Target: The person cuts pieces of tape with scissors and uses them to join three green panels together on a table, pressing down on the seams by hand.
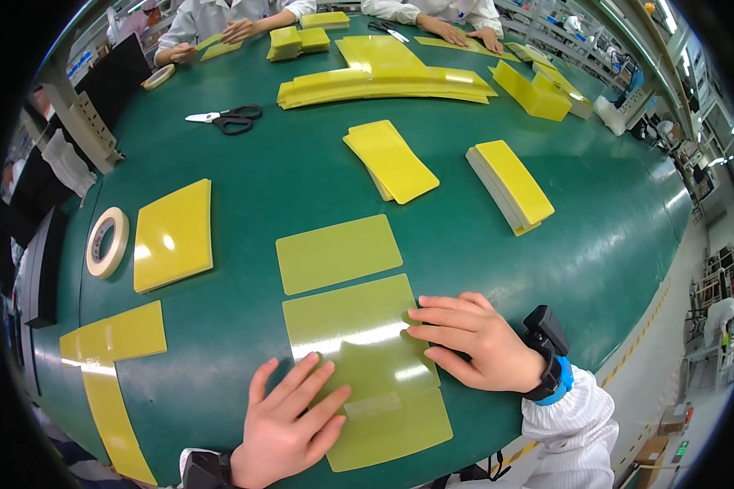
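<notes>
A large translucent yellow sheet (347,318) lies on the green tabletop in front of me. A smaller yellow sheet (395,444) adjoins its near end, with a strip of clear tape (373,405) across the seam. My left hand (285,432) is open, its spread fingertips resting on the left edge near the seam. My right hand (481,342) is open too, fingertips on the right edge of the large sheet. A separate yellow sheet (338,254) lies just beyond, a narrow gap apart.
Around lie a masking tape roll (108,243), a square yellow stack (174,236), a T-shaped yellow piece (110,359), scissors (228,118) and two card stacks (391,161). Bigger yellow piles (383,81) stand farther off. Two people's hands (240,31) work at the far edge.
</notes>
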`<move>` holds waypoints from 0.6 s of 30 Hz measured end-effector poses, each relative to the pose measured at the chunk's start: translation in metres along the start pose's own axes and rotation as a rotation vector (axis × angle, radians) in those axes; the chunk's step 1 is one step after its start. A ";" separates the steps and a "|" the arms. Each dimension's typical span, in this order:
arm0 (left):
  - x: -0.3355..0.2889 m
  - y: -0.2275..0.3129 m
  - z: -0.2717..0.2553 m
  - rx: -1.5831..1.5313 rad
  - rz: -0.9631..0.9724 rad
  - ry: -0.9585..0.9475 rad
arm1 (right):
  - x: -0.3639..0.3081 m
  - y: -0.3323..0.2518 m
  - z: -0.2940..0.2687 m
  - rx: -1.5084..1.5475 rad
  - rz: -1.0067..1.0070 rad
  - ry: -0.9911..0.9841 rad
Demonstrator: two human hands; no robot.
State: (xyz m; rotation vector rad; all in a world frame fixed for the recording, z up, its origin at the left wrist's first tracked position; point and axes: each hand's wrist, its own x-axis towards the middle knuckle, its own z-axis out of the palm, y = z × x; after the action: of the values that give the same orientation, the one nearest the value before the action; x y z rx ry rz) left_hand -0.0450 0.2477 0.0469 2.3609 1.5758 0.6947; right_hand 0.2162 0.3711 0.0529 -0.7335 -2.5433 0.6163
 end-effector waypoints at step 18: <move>0.027 -0.006 0.013 0.197 0.064 -0.041 | 0.069 0.045 0.018 -0.143 -0.083 -0.165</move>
State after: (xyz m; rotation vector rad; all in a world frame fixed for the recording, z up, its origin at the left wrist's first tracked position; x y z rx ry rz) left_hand -0.0350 0.2754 0.0402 2.5573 1.6257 0.5208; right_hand 0.1714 0.4391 0.0333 -0.6439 -2.7775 0.4896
